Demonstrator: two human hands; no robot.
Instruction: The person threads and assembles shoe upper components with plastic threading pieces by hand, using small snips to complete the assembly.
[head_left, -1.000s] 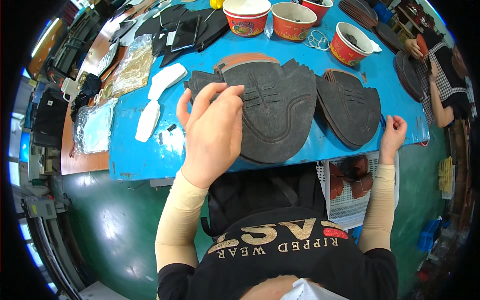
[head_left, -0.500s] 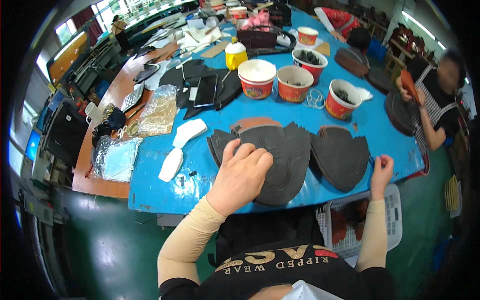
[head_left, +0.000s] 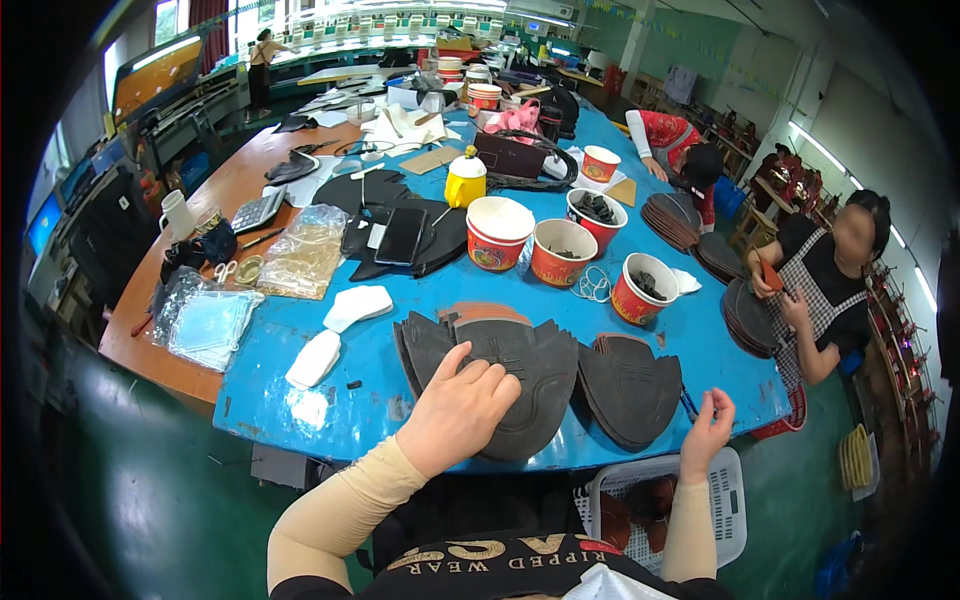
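Note:
My left hand (head_left: 460, 415) is over the front of a stack of dark, notched leather-like pieces (head_left: 535, 415), back up and fingers curled in. Its fingertips point away from view, so anything pinched there stays hidden. To its right lies a second, smaller stack of dark rounded pieces (head_left: 632, 400). At the table's front right edge my right hand (head_left: 708, 438) is raised with bent fingers drawn together; what they hold, if anything, is too small to make out. A slim dark tool (head_left: 688, 403) shows between that hand and the smaller stack.
Red-and-white tubs (head_left: 565, 252), some with black scraps, stand on the blue table (head_left: 400, 330). White pads (head_left: 357, 307), a phone (head_left: 401, 236) and a yellow pot (head_left: 465, 180) lie left. Below right is a white basket (head_left: 735, 500). A co-worker (head_left: 835, 270) handles an orange-brown piece.
The view has tilted up, showing more of the room. Both my hands keep much the same place beside the stacks. The co-worker's orange-brown piece has been lowered.

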